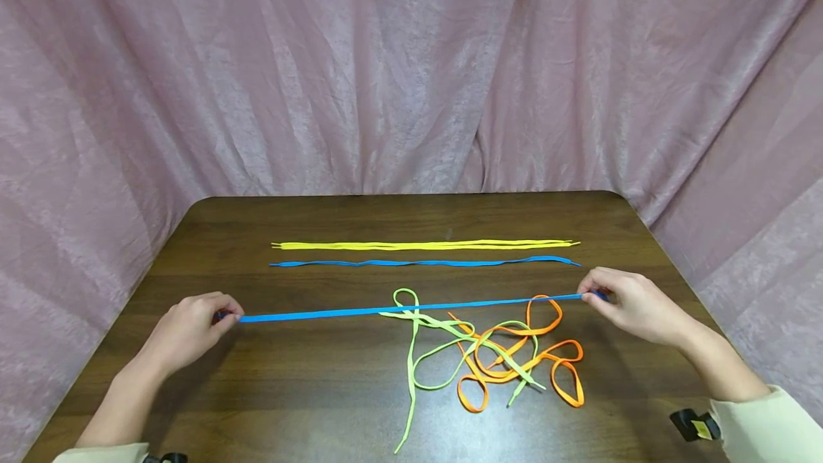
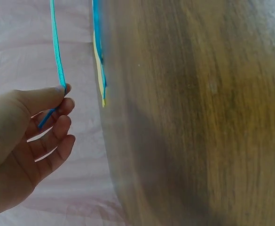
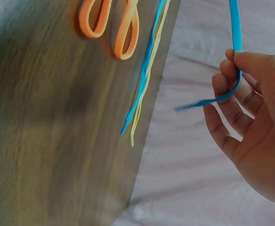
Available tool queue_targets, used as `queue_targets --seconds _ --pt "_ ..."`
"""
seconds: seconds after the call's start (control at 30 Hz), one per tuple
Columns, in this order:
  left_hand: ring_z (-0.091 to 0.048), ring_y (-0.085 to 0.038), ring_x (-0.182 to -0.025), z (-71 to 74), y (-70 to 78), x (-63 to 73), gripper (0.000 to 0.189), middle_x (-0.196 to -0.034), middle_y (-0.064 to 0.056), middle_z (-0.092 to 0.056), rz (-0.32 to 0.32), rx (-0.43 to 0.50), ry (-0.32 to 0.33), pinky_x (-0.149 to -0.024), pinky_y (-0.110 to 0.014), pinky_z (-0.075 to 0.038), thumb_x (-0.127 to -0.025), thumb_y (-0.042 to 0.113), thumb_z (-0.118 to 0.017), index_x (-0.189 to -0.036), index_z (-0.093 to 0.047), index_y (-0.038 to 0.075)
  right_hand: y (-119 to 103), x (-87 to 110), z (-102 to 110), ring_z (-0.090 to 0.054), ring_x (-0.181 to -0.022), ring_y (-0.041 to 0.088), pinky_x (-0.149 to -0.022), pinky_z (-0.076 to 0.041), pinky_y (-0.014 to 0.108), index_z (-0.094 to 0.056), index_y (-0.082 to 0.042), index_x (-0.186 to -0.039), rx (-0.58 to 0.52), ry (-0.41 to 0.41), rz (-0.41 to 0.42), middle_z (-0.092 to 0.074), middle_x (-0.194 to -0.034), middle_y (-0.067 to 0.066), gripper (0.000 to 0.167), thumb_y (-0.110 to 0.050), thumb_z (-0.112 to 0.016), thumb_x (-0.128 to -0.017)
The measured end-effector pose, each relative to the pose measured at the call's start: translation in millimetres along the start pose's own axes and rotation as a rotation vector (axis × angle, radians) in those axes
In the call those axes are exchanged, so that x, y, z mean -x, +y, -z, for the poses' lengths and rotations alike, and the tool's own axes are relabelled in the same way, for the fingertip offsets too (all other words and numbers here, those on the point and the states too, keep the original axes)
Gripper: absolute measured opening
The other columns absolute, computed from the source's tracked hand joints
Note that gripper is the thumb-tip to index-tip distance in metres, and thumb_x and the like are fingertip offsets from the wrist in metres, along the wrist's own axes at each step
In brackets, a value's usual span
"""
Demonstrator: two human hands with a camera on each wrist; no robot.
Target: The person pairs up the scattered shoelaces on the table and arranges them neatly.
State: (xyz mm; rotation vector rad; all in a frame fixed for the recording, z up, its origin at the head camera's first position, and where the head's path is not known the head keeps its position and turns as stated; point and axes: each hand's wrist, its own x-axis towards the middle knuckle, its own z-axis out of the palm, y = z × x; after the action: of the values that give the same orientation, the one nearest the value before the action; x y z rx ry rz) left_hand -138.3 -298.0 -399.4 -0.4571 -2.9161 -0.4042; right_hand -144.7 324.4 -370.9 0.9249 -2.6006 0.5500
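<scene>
Both hands are occupied with one object, a flat bright-blue woven lace [image 1: 321, 315], drawn out almost straight between them across the near half of the table. Left hand [image 1: 193, 324]: thumb and forefinger pinch the lace close to one end; a short tail pokes out past the pinch, other fingers loosely bent. Right hand [image 1: 643, 306]: same pinch near the opposite end, with a longer tail curving over the fingers, its tip blurred in the right wrist view. From overhead, the held lace slants slightly, its left end nearer the person, and crosses over the upper loops of a lime-green flat lace [image 1: 411, 370] and an orange flat lace [image 1: 498, 377]. Contact there: cannot tell. The green and orange laces lie loosely looped and intermingled, the orange mostly to the right.

Farther back, a second blue lace [image 1: 450, 263] lies nearly straight, slightly wavy, left to right. Just beyond it and roughly parallel, yellow flat laces [image 1: 411, 245] lie side by side, extended to a similar length. All rest on a dark-brown wood-grain table [image 1: 289, 391] with rounded far corners. Behind hangs a pale-pink, sheeny fabric curtain [image 1: 411, 91]. Cream sleeve [image 1: 768, 424] visible at the right forearm.
</scene>
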Motion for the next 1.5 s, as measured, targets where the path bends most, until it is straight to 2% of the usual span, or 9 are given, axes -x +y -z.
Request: queue_targets --seconds 0.3,0.5,0.73,1.13,1.5 --pt "-0.051 -0.011 -0.063 3.5 -5.8 0.8 0.005 -0.080 0.006 -0.065 0.017 -0.005 0.005 -0.053 -0.035 -0.038 -0.079 0.015 -0.070 -0.082 -0.068 0.017 18 11.7 3 -0.049 -0.068 -0.006 -0.061 -0.037 0.010 -0.057 -0.026 -0.081 0.034 0.011 -0.094 -0.057 -0.075 -0.015 0.033 0.003 -0.070 -0.073" --pt "-0.049 -0.009 -0.062 3.4 -11.2 1.0 0.005 -0.075 0.009 -0.061 0.030 -0.006 0.010 -0.052 -0.032 -0.036 -0.078 0.017 -0.071 -0.081 -0.067 0.018 29 16.2 4 -0.050 -0.068 -0.006 -0.060 -0.038 0.009 -0.060 -0.022 -0.082 0.054 0.016 -0.126 -0.058 -0.076 -0.014 0.028 0.003 -0.069 -0.074" --pt "-0.046 -0.004 -0.060 2.8 -16.1 0.1 0.005 -0.068 0.012 -0.055 0.057 0.014 0.003 -0.052 -0.029 -0.035 -0.080 0.019 -0.070 -0.082 -0.066 0.017 43 19.6 1 -0.047 -0.065 -0.007 -0.059 -0.037 0.010 -0.060 -0.022 -0.080 0.071 0.038 -0.132 -0.058 -0.074 -0.012 0.029 0.004 -0.069 -0.073" --pt "-0.042 -0.003 -0.058 -9.2 -20.6 -7.3 0.010 -0.064 0.013 -0.049 0.008 0.020 0.078 -0.052 -0.024 -0.033 -0.077 0.013 -0.071 -0.077 -0.065 0.021 57 23.9 -9 -0.042 -0.065 -0.006 -0.057 -0.034 0.011 -0.060 -0.022 -0.078 0.061 0.078 -0.139 -0.052 -0.073 -0.015 0.029 0.004 -0.070 -0.071" --pt "-0.043 -0.006 -0.059 -19.4 -27.5 -17.1 0.009 -0.066 0.012 -0.051 0.012 0.013 0.080 -0.053 -0.026 -0.034 -0.079 0.015 -0.070 -0.076 -0.064 0.021 68 21.3 -23 -0.042 -0.064 -0.005 -0.057 -0.034 0.011 -0.061 -0.013 -0.080 0.061 0.060 -0.149 -0.051 -0.070 -0.012 0.020 0.004 -0.067 -0.073"
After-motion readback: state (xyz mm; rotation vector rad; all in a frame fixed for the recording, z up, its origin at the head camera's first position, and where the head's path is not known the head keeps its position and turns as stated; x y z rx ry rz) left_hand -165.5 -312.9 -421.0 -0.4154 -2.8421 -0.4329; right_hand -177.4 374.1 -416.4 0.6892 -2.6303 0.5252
